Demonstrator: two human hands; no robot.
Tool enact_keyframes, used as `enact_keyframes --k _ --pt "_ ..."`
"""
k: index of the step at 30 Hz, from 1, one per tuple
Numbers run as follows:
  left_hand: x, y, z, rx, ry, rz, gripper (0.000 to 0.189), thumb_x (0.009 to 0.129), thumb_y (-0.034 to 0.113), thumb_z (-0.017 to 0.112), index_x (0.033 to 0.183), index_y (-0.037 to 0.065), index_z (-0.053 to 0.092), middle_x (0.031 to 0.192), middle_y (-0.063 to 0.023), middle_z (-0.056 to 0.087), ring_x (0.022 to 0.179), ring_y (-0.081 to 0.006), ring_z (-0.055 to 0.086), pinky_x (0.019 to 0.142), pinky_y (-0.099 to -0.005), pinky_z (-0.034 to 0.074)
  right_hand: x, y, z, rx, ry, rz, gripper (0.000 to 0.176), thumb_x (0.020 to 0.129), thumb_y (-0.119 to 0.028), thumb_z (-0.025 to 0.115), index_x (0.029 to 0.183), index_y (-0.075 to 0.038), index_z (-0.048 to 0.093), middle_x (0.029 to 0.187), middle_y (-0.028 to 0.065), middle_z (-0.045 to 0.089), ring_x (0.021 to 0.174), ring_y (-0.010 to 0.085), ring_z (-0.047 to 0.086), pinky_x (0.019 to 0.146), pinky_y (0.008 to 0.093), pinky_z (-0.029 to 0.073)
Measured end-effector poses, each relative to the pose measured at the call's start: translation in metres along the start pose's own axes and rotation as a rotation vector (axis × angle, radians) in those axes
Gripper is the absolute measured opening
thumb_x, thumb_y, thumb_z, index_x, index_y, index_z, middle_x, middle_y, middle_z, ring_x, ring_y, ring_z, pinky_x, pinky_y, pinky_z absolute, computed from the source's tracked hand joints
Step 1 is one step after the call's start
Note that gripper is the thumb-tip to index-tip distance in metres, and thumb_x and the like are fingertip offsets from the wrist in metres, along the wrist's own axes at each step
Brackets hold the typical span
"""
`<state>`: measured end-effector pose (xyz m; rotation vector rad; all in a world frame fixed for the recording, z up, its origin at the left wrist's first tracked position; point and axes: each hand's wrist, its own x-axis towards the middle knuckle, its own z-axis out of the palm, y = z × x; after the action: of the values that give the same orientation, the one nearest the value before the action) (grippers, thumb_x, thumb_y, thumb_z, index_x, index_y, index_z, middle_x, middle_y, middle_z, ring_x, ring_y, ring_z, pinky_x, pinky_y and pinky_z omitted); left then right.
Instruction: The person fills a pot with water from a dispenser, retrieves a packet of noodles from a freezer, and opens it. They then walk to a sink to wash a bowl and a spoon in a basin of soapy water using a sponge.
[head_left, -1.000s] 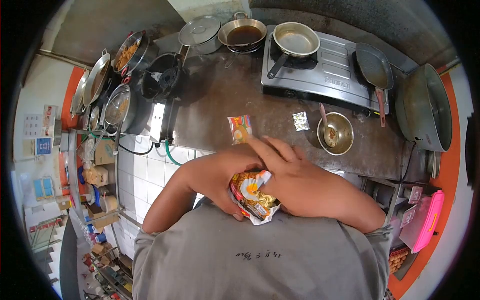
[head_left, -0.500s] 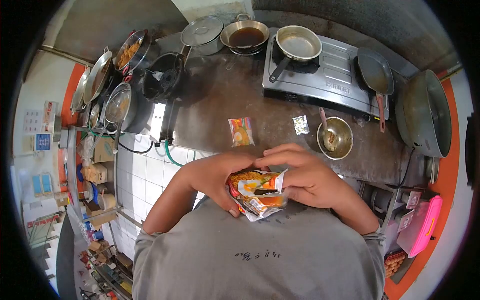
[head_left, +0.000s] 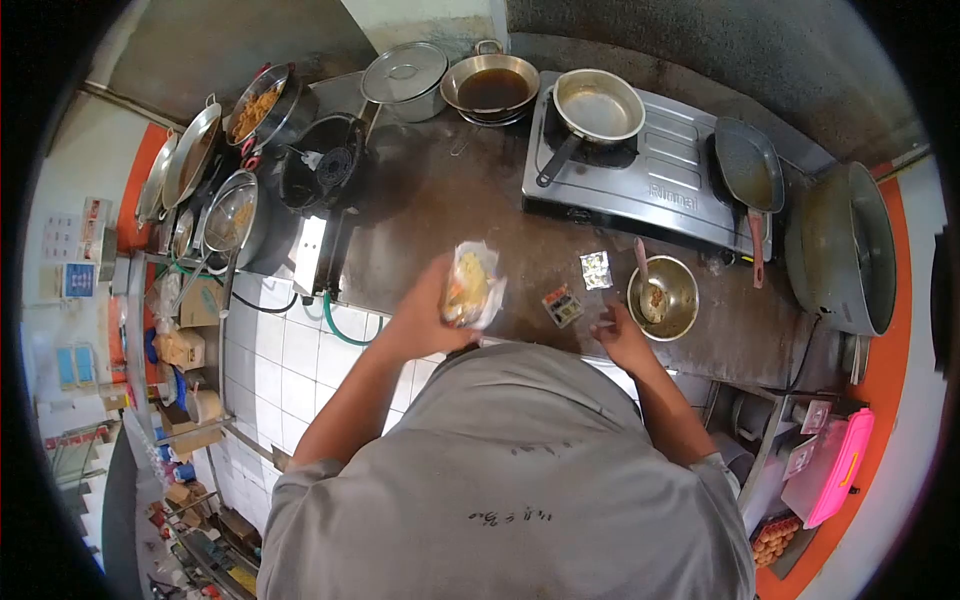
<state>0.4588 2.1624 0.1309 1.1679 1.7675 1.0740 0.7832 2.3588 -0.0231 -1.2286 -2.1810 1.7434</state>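
Observation:
My left hand (head_left: 428, 312) is wrapped round the side of an opened instant noodle packet (head_left: 470, 285), held over the counter's front edge with pale noodles showing in its torn top. My right hand (head_left: 624, 340) is near the edge, fingers apart, just left of a metal bowl (head_left: 677, 297). A spoon (head_left: 652, 298) leans in that bowl. To the left of my right hand lies a dark printed sachet (head_left: 562, 305), and beyond it a silver foil sachet (head_left: 596, 270). The spot where a second noodle packet lay is covered by my left hand and the opened packet.
A gas stove (head_left: 660, 150) carries a saucepan (head_left: 599, 105) and a square pan (head_left: 747, 165), whose handle juts forward. A pan of brown liquid (head_left: 491, 90) and a lidded pot (head_left: 405, 75) stand at the back. A large pot (head_left: 845, 250) is at right.
My hands have parted. The left has carried the noodle packet forward and left over the counter; the right has moved off it toward the bowl. A dark sachet now lies on the counter.

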Motion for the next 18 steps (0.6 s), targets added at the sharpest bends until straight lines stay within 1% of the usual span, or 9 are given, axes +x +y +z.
enact_keyframes --k 1,3,6,10,11,14,15,17,18 --pt "0.014 -0.025 0.009 -0.003 0.002 0.005 0.111 0.061 0.022 0.093 0.152 -0.004 0.035 0.140 -0.0155 0.055 0.130 -0.0222 0.053 0.112 -0.0367 0.041 -0.002 0.003 -0.001 -0.005 -0.040 0.097 0.066 0.094 -0.020 0.075 0.148 0.003 0.044 0.130 0.0216 0.064 0.113 0.0262 0.065 0.093 0.0388 0.055" --pt "0.045 -0.062 0.033 0.133 0.249 -0.071 0.100 0.063 0.018 0.094 0.145 -0.003 0.042 0.132 -0.0216 0.059 0.125 -0.0331 0.060 0.108 -0.0416 0.046 -0.010 0.009 -0.004 -0.110 -0.060 0.074 0.063 0.092 -0.019 0.076 0.145 0.002 0.048 0.131 0.0218 0.064 0.110 0.0261 0.067 0.094 0.0380 0.055" --pt "0.091 -0.071 0.067 0.207 0.399 -0.110 0.093 0.063 0.020 0.095 0.139 -0.003 0.046 0.125 -0.0239 0.062 0.119 -0.0395 0.062 0.104 -0.0448 0.050 -0.031 0.011 -0.007 -0.164 -0.126 0.038 0.062 0.090 -0.020 0.078 0.143 0.000 0.052 0.128 0.0188 0.066 0.110 0.0271 0.067 0.095 0.0386 0.054" --pt "0.161 -0.119 0.125 0.142 0.494 -0.228 0.106 0.060 0.022 0.097 0.143 -0.003 0.035 0.131 -0.0243 0.055 0.123 -0.0403 0.056 0.107 -0.0465 0.046 -0.074 0.024 -0.013 -0.415 -0.078 -0.077 0.053 0.089 -0.018 0.081 0.135 -0.004 0.058 0.121 0.0165 0.068 0.108 0.0305 0.067 0.093 0.0402 0.056" --pt "0.176 -0.117 0.137 0.122 0.491 -0.312 0.107 0.060 0.023 0.098 0.143 -0.003 0.035 0.131 -0.0239 0.055 0.124 -0.0400 0.056 0.108 -0.0461 0.046 -0.089 0.016 -0.018 -0.340 -0.088 0.028 0.056 0.091 -0.027 0.079 0.139 -0.005 0.058 0.129 0.0173 0.066 0.116 0.0324 0.065 0.102 0.0422 0.051" --pt "0.215 -0.134 0.175 0.070 0.598 -0.301 0.107 0.059 0.021 0.097 0.143 -0.002 0.035 0.136 -0.0241 0.050 0.128 -0.0410 0.052 0.111 -0.0468 0.043 -0.133 0.035 -0.033 -0.423 -0.050 0.210 0.054 0.090 -0.026 0.081 0.137 -0.006 0.061 0.126 0.0162 0.068 0.112 0.0320 0.068 0.099 0.0434 0.054" --pt "0.224 -0.133 0.186 0.068 0.651 -0.326 0.107 0.059 0.020 0.097 0.143 -0.001 0.035 0.139 -0.0242 0.048 0.129 -0.0415 0.050 0.112 -0.0472 0.043 -0.149 0.040 -0.036 -0.429 -0.025 0.224 0.053 0.085 -0.006 0.078 0.135 0.000 0.061 0.126 0.0195 0.069 0.107 0.0297 0.071 0.089 0.0400 0.057" --pt "0.235 -0.132 0.200 0.079 0.702 -0.378 0.105 0.058 0.018 0.098 0.142 0.000 0.036 0.142 -0.0237 0.044 0.131 -0.0432 0.048 0.112 -0.0487 0.042 -0.177 0.074 -0.047 -0.330 -0.004 0.434 0.045 0.089 -0.014 0.074 0.132 -0.003 0.064 0.123 0.0192 0.070 0.107 0.0302 0.071 0.089 0.0389 0.057" --pt "0.239 -0.136 0.205 0.067 0.758 -0.383 0.106 0.058 0.018 0.099 0.142 0.001 0.036 0.143 -0.0238 0.043 0.132 -0.0439 0.047 0.113 -0.0495 0.041 -0.186 0.084 -0.050 -0.341 -0.001 0.443 0.045 0.089 -0.014 0.074 0.132 -0.003 0.064 0.123 0.0192 0.070 0.107 0.0302 0.071 0.089 0.0389 0.057"
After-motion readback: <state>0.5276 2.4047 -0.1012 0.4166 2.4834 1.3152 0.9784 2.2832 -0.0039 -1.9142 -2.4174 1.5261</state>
